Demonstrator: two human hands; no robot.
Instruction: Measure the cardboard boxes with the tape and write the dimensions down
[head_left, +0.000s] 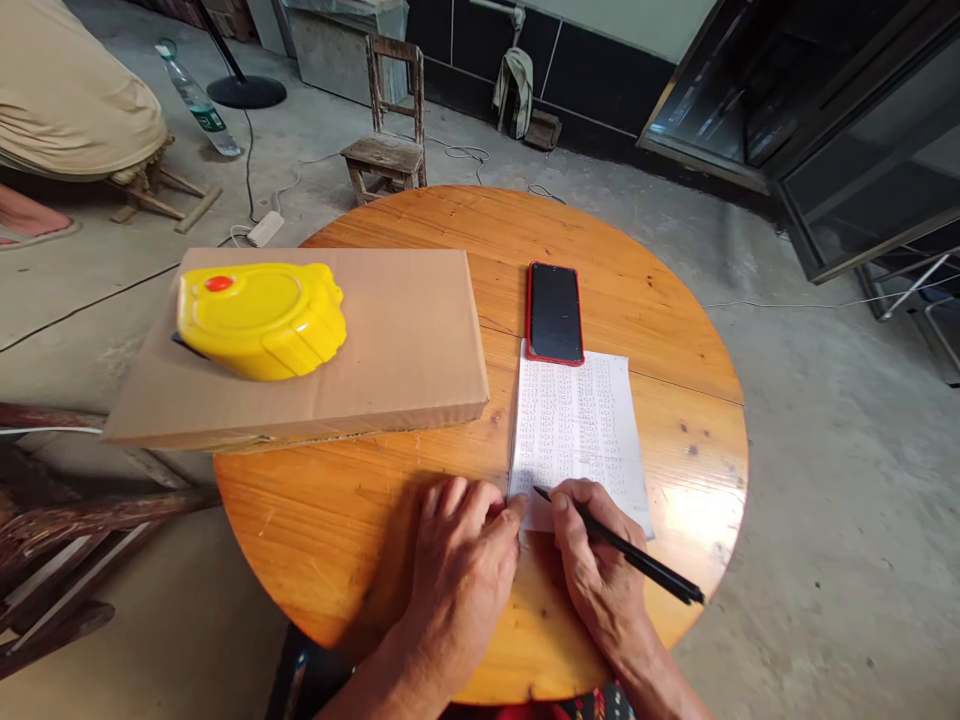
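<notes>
My right hand (pixel 600 560) grips a black pen (pixel 637 555), its tip touching the lower left part of a white sheet of paper (pixel 604 430). Rows of small characters cover the sheet. My left hand (pixel 469 560) rests on the table with its fingers curled in, and its thumb presses on the lower left edge of the paper. Its fingertips are hidden beneath the hand. A dark-screened phone (pixel 555 312) in a red case lies on the top edge of the sheet.
The round wooden table (pixel 660 330) carries a cardboard box (pixel 405 340) overhanging its left side. On the box sits a yellow tape-measure-shaped object (pixel 262 320). Beyond stand a small wooden chair (pixel 386 150) and a plastic bottle (pixel 199 105). A seated person (pixel 75 90) is partly visible far left.
</notes>
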